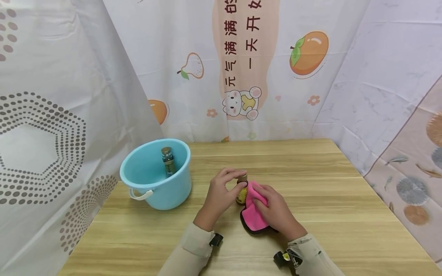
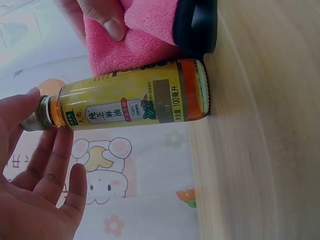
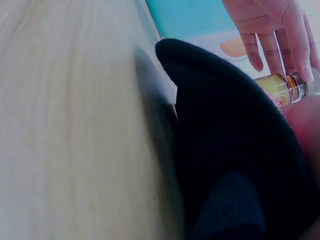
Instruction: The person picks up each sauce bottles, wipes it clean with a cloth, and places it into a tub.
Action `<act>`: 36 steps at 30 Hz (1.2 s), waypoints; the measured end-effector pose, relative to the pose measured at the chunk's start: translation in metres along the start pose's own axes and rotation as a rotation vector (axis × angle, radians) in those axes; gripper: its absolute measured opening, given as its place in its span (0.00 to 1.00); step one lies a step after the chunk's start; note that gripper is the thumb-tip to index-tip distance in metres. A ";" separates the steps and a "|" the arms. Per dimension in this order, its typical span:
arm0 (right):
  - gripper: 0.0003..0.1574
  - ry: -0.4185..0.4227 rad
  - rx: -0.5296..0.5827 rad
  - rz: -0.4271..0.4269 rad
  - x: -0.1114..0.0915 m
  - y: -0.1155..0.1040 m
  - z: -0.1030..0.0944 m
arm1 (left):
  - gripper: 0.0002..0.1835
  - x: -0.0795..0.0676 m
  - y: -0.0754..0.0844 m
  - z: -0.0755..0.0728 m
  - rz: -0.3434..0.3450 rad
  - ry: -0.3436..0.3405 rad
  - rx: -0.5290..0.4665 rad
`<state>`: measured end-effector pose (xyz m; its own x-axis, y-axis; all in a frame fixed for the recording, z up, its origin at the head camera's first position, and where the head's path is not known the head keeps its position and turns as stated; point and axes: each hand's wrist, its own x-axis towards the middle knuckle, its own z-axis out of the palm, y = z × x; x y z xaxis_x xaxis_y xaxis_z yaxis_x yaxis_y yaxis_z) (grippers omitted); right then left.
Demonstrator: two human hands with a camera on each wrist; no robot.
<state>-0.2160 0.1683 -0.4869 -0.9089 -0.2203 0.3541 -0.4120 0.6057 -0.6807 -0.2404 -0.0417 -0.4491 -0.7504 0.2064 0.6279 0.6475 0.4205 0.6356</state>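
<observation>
A small glass bottle of sesame oil point(image 2: 125, 102) with a yellow label stands upright on the table. My left hand point(image 1: 221, 191) pinches it at the cap between thumb and fingertips, the other fingers spread beside the neck. My right hand point(image 1: 276, 211) grips a plush cloth point(image 1: 253, 218), pink on one face and black on the other, bunched against the bottle's right side. In the right wrist view the cloth's black side point(image 3: 225, 130) fills the middle and hides most of the bottle.
To the left stands a light blue bucket point(image 1: 172, 193) with a white handle. Another dark bottle point(image 1: 168, 163) with a brownish cap leans inside it. The wooden table point(image 1: 345, 214) ends at a printed curtain point(image 1: 193, 99) behind and at both sides.
</observation>
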 end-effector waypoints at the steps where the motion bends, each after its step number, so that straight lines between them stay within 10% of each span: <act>1: 0.31 -0.004 -0.006 0.004 0.000 0.000 0.000 | 0.18 0.000 0.000 0.000 -0.003 -0.001 -0.001; 21: 0.30 0.005 0.028 -0.014 0.000 -0.003 -0.002 | 0.14 0.002 0.000 0.000 0.009 -0.002 -0.009; 36: 0.32 0.146 0.091 -0.216 0.002 -0.002 -0.001 | 0.14 0.001 -0.002 0.000 0.041 -0.006 -0.041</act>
<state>-0.2171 0.1672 -0.4839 -0.7834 -0.2205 0.5811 -0.6051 0.4838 -0.6323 -0.2425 -0.0425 -0.4496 -0.7239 0.2280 0.6512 0.6825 0.3747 0.6275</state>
